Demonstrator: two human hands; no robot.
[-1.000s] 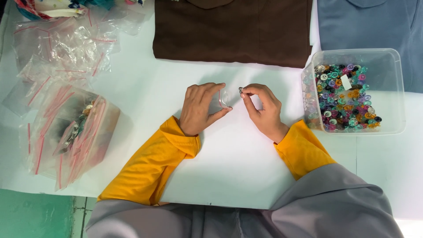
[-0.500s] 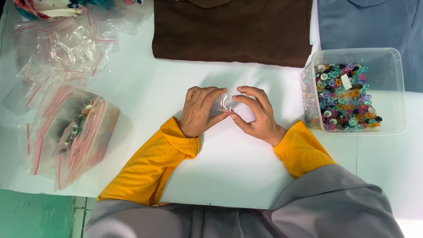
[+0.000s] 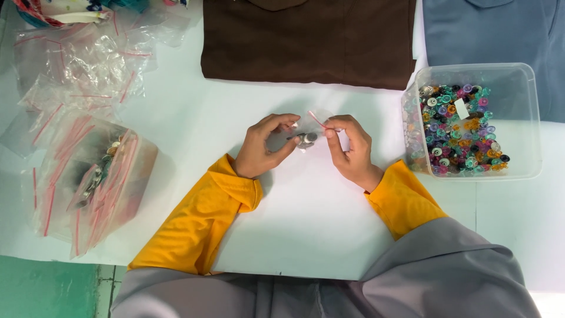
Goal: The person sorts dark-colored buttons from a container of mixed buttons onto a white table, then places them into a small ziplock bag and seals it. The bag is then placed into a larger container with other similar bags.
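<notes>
Both hands, left hand point(image 3: 259, 150) and right hand point(image 3: 348, 148), pinched a small clear red-striped zip bag point(image 3: 307, 131) of metal pieces in their fingers, seemingly filled but not yet set aside.

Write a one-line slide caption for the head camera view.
Both hands, left hand and right hand, hold a small clear bag of metal pieces beside a tub of coloured buttons.

Brown shirt point(image 3: 309, 38), blue shirt point(image 3: 494, 32), tub of coloured buttons point(image 3: 471, 121), filled bag pile point(image 3: 88, 182)

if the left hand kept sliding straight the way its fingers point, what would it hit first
Probably the small clear bag it already pinches, then the right hand just beyond. Both hands look level on the white table.
</notes>
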